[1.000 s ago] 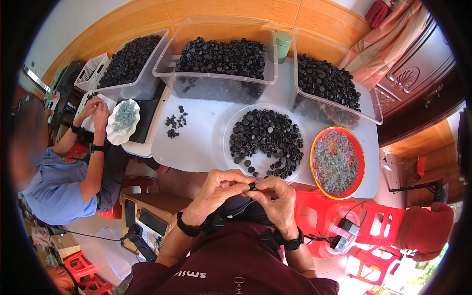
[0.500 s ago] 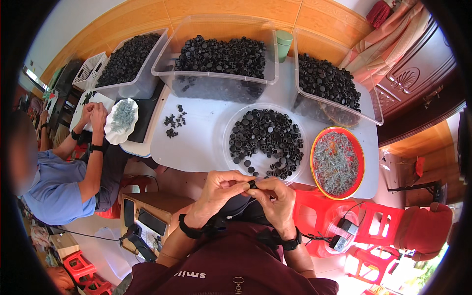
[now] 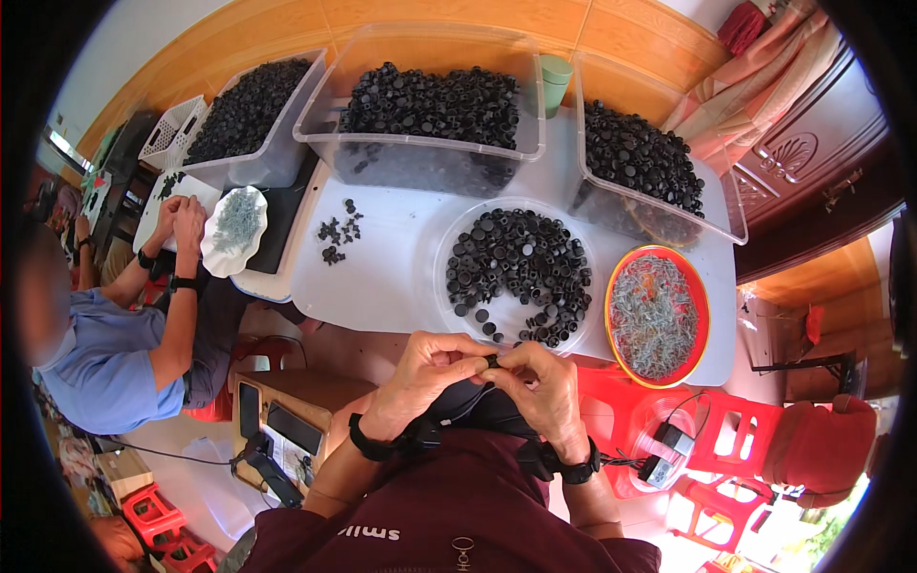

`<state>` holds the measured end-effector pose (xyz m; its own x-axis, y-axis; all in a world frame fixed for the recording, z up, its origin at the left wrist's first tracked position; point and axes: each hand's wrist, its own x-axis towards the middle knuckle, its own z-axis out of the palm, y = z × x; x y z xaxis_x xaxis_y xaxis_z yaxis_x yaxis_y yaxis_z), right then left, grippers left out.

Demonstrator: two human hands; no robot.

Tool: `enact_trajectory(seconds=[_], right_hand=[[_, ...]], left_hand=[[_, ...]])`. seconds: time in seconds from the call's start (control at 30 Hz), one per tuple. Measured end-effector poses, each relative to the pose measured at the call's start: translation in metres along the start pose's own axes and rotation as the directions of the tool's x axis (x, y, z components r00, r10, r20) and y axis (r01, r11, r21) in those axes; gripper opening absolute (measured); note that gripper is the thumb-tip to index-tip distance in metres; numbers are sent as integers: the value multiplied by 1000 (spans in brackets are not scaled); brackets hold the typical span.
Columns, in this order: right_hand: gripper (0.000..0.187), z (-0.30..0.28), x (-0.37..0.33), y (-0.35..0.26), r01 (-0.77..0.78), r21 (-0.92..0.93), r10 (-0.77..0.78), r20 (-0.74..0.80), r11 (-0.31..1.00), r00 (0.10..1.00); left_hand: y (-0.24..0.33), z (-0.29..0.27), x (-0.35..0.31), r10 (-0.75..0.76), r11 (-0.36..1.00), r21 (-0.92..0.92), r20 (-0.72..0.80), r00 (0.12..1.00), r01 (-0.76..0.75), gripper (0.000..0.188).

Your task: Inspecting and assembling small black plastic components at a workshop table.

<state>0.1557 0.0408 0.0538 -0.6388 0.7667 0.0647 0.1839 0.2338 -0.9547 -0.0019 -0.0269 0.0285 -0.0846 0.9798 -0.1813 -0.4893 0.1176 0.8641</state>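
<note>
I see orange, wood-grained panelling (image 3: 430, 21) running behind the white tabletop (image 3: 363, 298), with a pale wall (image 3: 143, 67) above it on the left. At the right, a pink-toned curtain (image 3: 750, 81) hangs beside a carved, dark reddish-brown door (image 3: 812, 158). Below, I make out a light floor (image 3: 358, 353) and red plastic stools (image 3: 611, 384) on both sides. Strong light washes out my lower right corner; the far left looks dimmer.
</note>
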Motion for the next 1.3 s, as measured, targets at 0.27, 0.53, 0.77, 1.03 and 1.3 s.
enact_trajectory(seconds=[0.27,0.53,0.77,1.03,1.3], right_hand=[[17,3,6,4,-14,-44,11,-65,999,998],[19,6,9,23,168,-32,-170,-100,985,980],[18,1,9,17,108,-42,-109,-25,993,994],[21,3,9,18,182,-62,-181,26,981,983],[22,2,7,25,205,-115,-201,46,972,978]], left_hand=[[-7,-3,3,17,997,73,-44,999,-14,19],[-11,1,1,37,993,111,-49,998,-32,25],[-14,0,2,75,996,46,-54,996,-72,24],[-16,-3,2,58,998,13,-44,997,-58,24],[-18,1,5,43,999,18,-25,999,-42,21]])
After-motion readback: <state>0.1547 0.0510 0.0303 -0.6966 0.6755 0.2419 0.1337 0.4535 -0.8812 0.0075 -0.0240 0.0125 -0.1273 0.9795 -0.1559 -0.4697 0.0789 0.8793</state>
